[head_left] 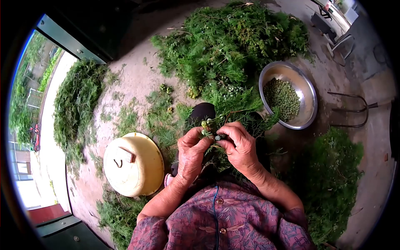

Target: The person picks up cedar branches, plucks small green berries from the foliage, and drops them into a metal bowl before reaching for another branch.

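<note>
My left hand and my right hand meet in front of me over my lap. Both grip a leafy green sprig that spreads up and to the right from my fingers. Small green fruits sit on the sprig just above my left thumb. My right fingertips pinch a small dark piece at the sprig's stem. A metal bowl holding several small green fruits stands on the ground to the upper right of my hands.
A big heap of green branches lies ahead. Another pile is at the left, more greenery at the right. An overturned yellow basin sits left of my knee. A metal fork tool lies past the bowl.
</note>
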### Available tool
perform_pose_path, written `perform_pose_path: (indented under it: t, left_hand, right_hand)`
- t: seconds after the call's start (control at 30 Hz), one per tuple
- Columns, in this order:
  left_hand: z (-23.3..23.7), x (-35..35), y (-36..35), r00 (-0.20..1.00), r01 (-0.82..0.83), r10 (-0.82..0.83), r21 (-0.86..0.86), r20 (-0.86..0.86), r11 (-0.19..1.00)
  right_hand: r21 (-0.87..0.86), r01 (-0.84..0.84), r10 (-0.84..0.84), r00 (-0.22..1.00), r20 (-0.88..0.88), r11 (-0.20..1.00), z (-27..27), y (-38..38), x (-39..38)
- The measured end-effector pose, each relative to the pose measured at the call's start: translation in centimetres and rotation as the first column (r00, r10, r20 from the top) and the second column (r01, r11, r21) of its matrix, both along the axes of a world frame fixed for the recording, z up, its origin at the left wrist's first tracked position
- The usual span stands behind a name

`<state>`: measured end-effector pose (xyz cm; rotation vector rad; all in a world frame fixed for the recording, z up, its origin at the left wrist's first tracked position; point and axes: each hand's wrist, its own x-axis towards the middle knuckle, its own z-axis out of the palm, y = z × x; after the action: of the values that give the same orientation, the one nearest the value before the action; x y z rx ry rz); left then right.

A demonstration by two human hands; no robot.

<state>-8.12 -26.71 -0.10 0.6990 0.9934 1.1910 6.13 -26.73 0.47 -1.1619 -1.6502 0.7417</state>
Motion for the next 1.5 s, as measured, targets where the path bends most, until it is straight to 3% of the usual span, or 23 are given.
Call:
perform_pose_path:
  t: [0.07,0.3,0.37,0.43,0.5,0.53,0.57,0.67,0.73,0.8,0.83,0.87,0.93,0.97,1.1,1.2,1.23,1.27,1.33,1.5]
  left_hand:
    - [0.1,-0.1,0.1,0.998,0.061,-0.061,-0.02,0.007,0.998]
    - [-0.2,0.4,0.4,0.994,0.107,-0.105,-0.034,0.043,0.994]
    - [-0.2,0.6,0.3,0.993,0.106,-0.104,-0.046,0.047,0.993]
    - [0.0,0.7,0.1,0.989,0.126,-0.121,-0.059,0.081,0.99]
    - [0.3,0.7,0.1,0.991,0.137,-0.137,-0.045,0.004,0.989]
    - [0.4,0.7,0.1,0.989,0.14,-0.142,-0.038,-0.034,0.989]
    - [0.6,0.6,0.1,0.98,0.174,-0.175,-0.024,-0.093,0.985]
    - [0.6,0.9,0.2,0.952,0.177,-0.154,0.066,-0.264,0.982]
    - [0.2,1.0,0.1,0.918,0.178,-0.115,0.136,-0.379,0.974]
    - [-0.3,0.7,0.1,0.862,0.228,-0.092,0.219,-0.498,0.949]
    - [-0.4,0.8,0.2,0.856,0.237,-0.07,0.268,-0.513,0.934]
    - [-0.2,0.8,0.2,0.856,0.238,-0.065,0.279,-0.513,0.93]
    - [0.1,0.9,0.1,0.857,0.239,-0.056,0.298,-0.512,0.924]
    - [0.2,1.0,0.1,0.861,0.238,-0.068,0.281,-0.504,0.93]
    - [0.8,0.8,0.0,0.889,0.233,-0.124,0.202,-0.441,0.951]
    - [1.2,0.9,0.3,0.896,0.257,-0.169,0.169,-0.411,0.951]
    - [1.2,0.9,0.4,0.895,0.267,-0.182,0.164,-0.407,0.95]
    - [1.3,0.8,0.4,0.895,0.265,-0.18,0.16,-0.408,0.951]
    - [1.4,0.7,0.2,0.893,0.264,-0.184,0.149,-0.41,0.953]
    - [0.7,0.5,0.3,0.851,0.244,-0.113,0.195,-0.513,0.95]
  right_hand:
    - [0.086,-0.007,0.002,0.999,0.053,0.996,-0.2,-0.1,0.1]
    - [0.11,0.012,-0.017,0.999,0.043,0.994,-0.9,-0.1,0.0]
    - [-0.235,-0.053,0.006,0.981,-0.194,0.971,-0.4,-0.1,0.5]
    - [-0.448,-0.182,-0.091,0.848,-0.522,0.875,-1.1,0.3,1.2]
    - [-0.428,-0.285,-0.184,0.609,-0.772,0.858,-1.6,0.6,2.3]
    - [-0.417,-0.309,-0.224,0.506,-0.833,0.855,-1.4,0.8,2.8]
    - [-0.478,-0.299,-0.292,0.498,-0.816,0.826,-0.5,0.8,3.4]
    - [-0.345,-0.377,-0.21,0.355,-0.911,0.86,0.0,1.2,4.7]
    - [-0.304,-0.333,-0.185,0.345,-0.92,0.893,1.1,1.2,5.2]
    - [-0.395,-0.182,-0.176,0.677,-0.714,0.9,2.8,0.8,5.4]
    - [-0.217,-0.005,-0.076,0.927,-0.367,0.976,3.8,0.9,4.8]
    - [0.066,-0.028,0.033,0.997,-0.072,0.997,4.2,1.3,4.6]
    - [0.107,-0.018,0.006,0.994,0.11,0.994,4.2,0.9,3.0]
    - [0.034,-0.009,0.006,0.997,0.079,0.999,3.9,0.8,2.5]
    - [0.115,0.01,-0.019,0.997,0.076,0.993,2.0,1.5,2.3]
    - [-0.385,-0.045,-0.074,0.955,-0.288,0.922,1.9,0.7,2.2]
    - [-0.631,-0.151,-0.225,0.851,-0.475,0.761,2.4,0.5,2.2]
    - [-0.68,-0.208,-0.357,0.723,-0.591,0.703,2.6,0.5,2.1]
    - [-0.481,-0.367,-0.35,0.37,-0.861,0.796,0.6,1.6,3.6]
    - [-0.457,-0.367,-0.303,0.404,-0.863,0.81,3.0,1.4,4.3]
